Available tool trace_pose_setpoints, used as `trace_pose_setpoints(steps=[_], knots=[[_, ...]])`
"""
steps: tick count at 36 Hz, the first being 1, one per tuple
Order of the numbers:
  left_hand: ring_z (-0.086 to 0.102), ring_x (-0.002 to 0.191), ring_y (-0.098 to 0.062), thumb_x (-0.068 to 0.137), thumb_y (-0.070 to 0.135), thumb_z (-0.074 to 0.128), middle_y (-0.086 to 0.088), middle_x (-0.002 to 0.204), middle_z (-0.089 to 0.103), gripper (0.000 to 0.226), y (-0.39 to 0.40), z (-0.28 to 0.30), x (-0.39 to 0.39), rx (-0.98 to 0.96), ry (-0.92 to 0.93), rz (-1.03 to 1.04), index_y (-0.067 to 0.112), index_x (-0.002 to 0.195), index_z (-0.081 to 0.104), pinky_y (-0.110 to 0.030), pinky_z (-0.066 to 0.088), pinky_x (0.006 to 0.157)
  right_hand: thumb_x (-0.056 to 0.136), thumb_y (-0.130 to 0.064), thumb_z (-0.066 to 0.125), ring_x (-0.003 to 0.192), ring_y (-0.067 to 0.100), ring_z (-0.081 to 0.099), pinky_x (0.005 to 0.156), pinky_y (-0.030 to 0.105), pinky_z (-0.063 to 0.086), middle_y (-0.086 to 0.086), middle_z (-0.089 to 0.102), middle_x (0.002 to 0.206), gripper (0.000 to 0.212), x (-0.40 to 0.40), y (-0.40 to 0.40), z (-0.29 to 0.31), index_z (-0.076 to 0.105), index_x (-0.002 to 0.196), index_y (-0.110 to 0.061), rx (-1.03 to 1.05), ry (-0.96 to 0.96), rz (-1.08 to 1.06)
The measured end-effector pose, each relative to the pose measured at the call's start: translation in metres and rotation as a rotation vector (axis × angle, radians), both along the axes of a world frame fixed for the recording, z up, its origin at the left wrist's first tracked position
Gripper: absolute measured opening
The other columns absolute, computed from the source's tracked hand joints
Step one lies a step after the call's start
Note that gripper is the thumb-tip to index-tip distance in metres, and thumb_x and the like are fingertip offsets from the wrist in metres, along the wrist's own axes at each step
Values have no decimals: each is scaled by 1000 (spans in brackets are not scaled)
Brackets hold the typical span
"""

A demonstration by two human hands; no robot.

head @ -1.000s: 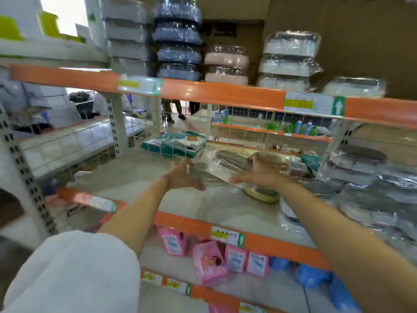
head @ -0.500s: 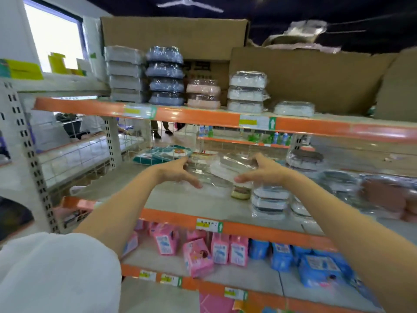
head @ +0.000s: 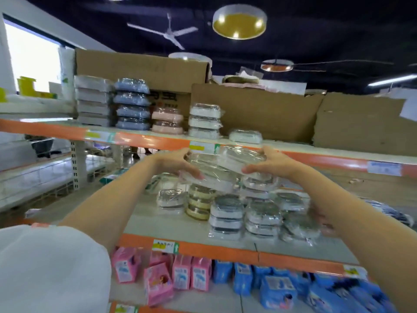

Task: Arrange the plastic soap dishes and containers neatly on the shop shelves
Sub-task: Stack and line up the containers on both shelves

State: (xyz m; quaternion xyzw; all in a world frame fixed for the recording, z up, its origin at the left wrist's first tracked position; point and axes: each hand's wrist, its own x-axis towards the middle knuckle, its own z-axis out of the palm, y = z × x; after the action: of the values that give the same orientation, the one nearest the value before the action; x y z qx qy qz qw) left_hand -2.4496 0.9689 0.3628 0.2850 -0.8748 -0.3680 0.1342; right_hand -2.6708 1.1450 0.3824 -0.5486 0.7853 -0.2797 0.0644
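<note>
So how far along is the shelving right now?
Done: neat stacks on the top shelf. In hand: left hand and right hand hold wrapped white soap dishes level with that shelf's edge. Left: loose, crowded stacks on the middle shelf look unsorted.

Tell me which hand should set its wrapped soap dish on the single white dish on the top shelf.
Probably the right hand: its wrapped soap dish is raised just below the single white dish, while the left hand holds its tilted dish lower and further left.
</note>
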Motion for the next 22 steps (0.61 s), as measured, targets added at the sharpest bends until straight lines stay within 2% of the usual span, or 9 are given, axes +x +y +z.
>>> trace_pose_setpoints(steps=[2,4,6,9,12,15,18,20,22], knots=[[41,117,-16,78,34,75,-7,150,30,94,4,18,-8,-21,33,-4,13,149,18,-13,39,69,65,-62,72,122,21,42,97,30,36,7,38,144,105,-13,3,14,31,144,-8,-26,29,-28],[42,116,-16,75,35,77,-7,150,31,97,8,38,-14,-19,76,3,12,150,18,-15,39,68,63,-66,70,127,24,40,103,36,37,10,34,145,109,-28,2,27,30,145,-7,-62,48,-66],[48,101,-12,59,46,84,-6,134,43,105,9,55,-21,-49,98,16,10,142,30,-21,42,69,64,-65,72,127,25,40,103,36,38,11,33,146,108,-41,1,39,29,145,-7,-107,34,-90],[46,86,-13,45,51,82,-4,102,47,94,7,71,-32,-81,154,32,7,120,45,-25,43,69,63,-67,72,121,24,43,101,38,42,10,36,141,106,-59,-4,52,32,141,-7,-149,1,-119],[48,82,-12,53,45,85,-3,98,47,88,-2,81,-48,-81,209,58,5,120,44,-23,43,62,61,-68,72,115,23,45,97,38,44,10,37,137,105,-75,-15,60,34,137,-7,-183,-33,-147],[40,69,-10,42,53,83,0,84,39,77,-19,85,-63,-72,237,82,13,94,43,-22,40,58,53,-72,72,122,27,43,103,43,43,12,33,142,115,-89,-33,66,32,140,-8,-198,-44,-187],[44,77,-14,38,56,82,-3,90,44,84,-45,85,-79,-78,267,99,14,101,45,-28,42,65,65,-68,71,131,32,37,109,46,36,15,24,149,108,-106,-53,68,26,145,-9,-188,-21,-220],[46,81,-16,36,57,83,-4,94,47,90,-63,86,-91,-58,306,98,15,107,46,-31,42,67,62,-70,71,132,32,36,110,47,35,15,24,150,110,-118,-67,69,28,144,-10,-186,-32,-232],[45,79,-15,41,55,83,-2,94,47,86,-79,88,-103,-62,340,101,15,106,45,-30,41,64,61,-71,71,132,32,36,110,47,35,15,24,151,112,-130,-81,70,27,144,-10,-194,-49,-245]])
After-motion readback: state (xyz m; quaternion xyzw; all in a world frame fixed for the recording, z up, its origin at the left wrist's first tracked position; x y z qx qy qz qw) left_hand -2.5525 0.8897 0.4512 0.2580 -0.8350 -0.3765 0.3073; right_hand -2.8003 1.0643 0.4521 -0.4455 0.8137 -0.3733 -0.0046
